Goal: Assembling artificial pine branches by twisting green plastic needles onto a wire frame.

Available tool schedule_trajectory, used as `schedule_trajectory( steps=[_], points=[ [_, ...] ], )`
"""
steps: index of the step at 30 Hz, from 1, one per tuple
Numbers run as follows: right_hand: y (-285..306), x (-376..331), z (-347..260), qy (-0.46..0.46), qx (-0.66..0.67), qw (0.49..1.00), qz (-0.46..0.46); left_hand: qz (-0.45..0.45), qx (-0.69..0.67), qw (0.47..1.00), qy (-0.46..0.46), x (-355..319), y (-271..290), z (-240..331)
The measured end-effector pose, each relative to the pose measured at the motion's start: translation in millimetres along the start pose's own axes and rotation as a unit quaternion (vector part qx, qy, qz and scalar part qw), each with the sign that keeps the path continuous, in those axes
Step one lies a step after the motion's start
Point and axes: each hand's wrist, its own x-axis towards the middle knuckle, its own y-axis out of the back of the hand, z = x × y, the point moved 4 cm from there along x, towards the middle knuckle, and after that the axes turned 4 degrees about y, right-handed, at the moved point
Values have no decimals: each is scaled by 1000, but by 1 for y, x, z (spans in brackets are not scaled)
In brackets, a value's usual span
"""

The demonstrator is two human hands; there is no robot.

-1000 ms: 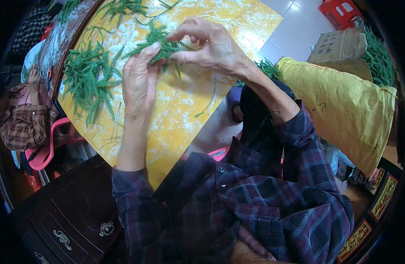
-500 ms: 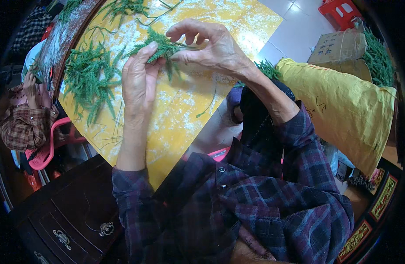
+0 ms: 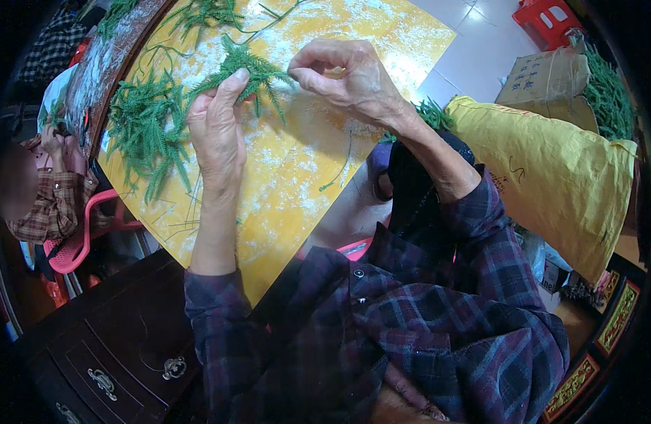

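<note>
My left hand (image 3: 218, 138) is closed round the base of a green artificial fern-like sprig (image 3: 244, 71), thumb on top, with its fronds fanning out over the table. At the sprig's right end, my right hand (image 3: 353, 79) pinches with thumb and forefinger where a frond tip reaches the fingers. The exact bit between those fingertips is too small to make out. Left of my left hand lies a pile of similar green sprigs (image 3: 145, 131). More greenery (image 3: 202, 14) with long stems rests at the table's far edge.
The yellow table (image 3: 283, 191) is dusted with white flecks and holds loose thin stems. A yellow sack (image 3: 544, 169), a cardboard box (image 3: 544, 81) of greenery and a red plastic stool (image 3: 544, 21) stand at right. Another person's hand (image 3: 52, 141) shows at far left, beside a pink chair (image 3: 78, 240).
My right hand's fingers, spread apart before, have come together in a pinch at the sprig's right end. The sprig has spread and turned slightly in my left hand.
</note>
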Motion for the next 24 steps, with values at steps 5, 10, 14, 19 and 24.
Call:
schedule_trajectory(
  steps=[5,10,14,19,24],
  points=[
    [-6,3,-15,115,-110,987,27,21,-46,995,86,5,7,-10],
    [-14,8,-17,102,-67,992,-18,-3,-98,987,124,4,5,-13],
    [-19,11,-10,-6,19,999,-47,-3,-103,984,149,5,8,-15],
    [-11,12,1,-24,57,998,-13,-20,-109,983,149,6,-2,-11],
    [-10,12,16,-106,229,967,18,-74,-127,981,126,5,-6,1]
  ],
)
